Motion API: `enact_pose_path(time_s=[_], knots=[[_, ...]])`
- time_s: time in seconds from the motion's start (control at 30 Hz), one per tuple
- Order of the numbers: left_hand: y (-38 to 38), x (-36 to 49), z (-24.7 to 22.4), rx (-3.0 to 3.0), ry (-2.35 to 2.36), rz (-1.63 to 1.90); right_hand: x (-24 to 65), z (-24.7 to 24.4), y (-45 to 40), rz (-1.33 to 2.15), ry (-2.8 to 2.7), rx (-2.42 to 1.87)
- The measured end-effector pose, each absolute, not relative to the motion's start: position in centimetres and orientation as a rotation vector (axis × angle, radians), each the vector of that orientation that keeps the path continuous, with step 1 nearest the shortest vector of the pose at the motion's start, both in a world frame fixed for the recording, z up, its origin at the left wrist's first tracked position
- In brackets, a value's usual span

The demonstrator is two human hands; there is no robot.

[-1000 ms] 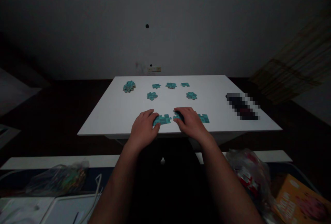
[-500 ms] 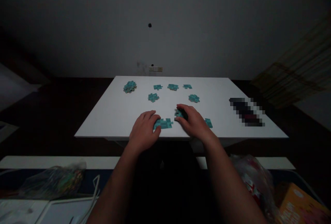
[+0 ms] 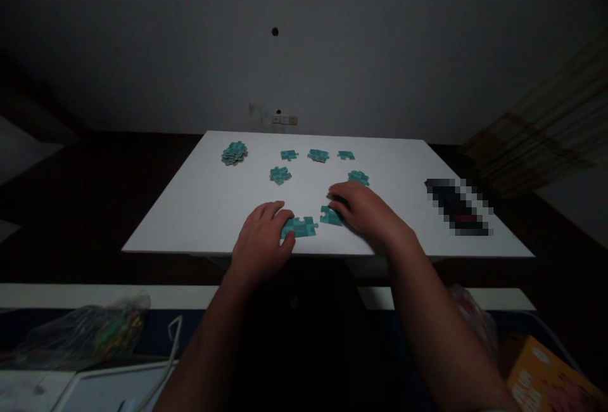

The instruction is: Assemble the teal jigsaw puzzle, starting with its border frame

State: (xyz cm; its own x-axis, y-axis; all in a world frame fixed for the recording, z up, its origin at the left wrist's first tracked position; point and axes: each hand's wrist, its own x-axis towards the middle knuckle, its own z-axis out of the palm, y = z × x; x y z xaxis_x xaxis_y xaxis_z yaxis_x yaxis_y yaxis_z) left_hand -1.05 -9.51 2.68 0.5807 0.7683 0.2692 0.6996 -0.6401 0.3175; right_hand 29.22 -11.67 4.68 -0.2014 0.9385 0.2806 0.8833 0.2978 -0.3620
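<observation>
A strip of joined teal jigsaw pieces lies flat near the table's front edge. My left hand rests at its left end, with thumb and forefinger bent around that end and covering part of it. Right of the strip, a small gap away, lies another teal jigsaw piece. Above its right side hovers my right hand, fingers curved and apart from the thumb. The right end of that piece is hidden by the hand.
A stack of teal pieces sits at the table's back left. Several pieces and small piles, such as one pile, lie farther back. A blurred-out dark object is at right. Below are a plastic bag and an orange box.
My right hand has released the jigsaw piece and shifted slightly up and right. It now covers the piece seen earlier at its right. My left hand has stayed on the strip.
</observation>
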Motion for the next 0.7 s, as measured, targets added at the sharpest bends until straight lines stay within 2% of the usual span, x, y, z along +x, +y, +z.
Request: enact_pose_path(time_s=[0.23,0.7], knots=[[-9.4,-0.9,2.4,2.597,1.251,0.601,27.8,2.9,-14.2,0.019,-2.153,-1.682],[-9.4,-0.8,2.2,2.605,1.254,0.654,26.0,3.3,-14.4,0.210,-2.239,-1.518]])
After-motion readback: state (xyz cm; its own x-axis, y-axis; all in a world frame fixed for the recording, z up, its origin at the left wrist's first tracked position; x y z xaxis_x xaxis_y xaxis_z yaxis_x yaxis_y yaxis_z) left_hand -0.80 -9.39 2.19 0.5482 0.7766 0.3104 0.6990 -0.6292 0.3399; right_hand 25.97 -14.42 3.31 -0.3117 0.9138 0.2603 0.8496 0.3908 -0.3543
